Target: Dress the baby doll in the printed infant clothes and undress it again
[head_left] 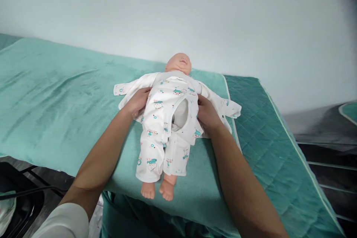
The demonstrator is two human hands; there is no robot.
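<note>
A baby doll [178, 62] lies on its back, head toward the wall and bare feet [167, 189] toward me. White printed baby pants [156, 117] cover its legs and reach up over its belly, with an open gap at the crotch. Under them a white baby jacket [214, 98] is spread, both sleeves out to the sides. My left hand [141, 101] grips the pants at the waist on the left, its fingertips partly tucked out of sight. On the opposite side my right hand [208, 111] is closed at the pants' edge, with most fingers hidden by cloth.
A light green plush cover [69, 93] lies beneath the doll. To the right shows a darker quilted green mat [267, 141]. A white wall [178, 15] runs along the back. Dark slats [331, 174] are at the right, and a black chair [22, 197] stands at lower left.
</note>
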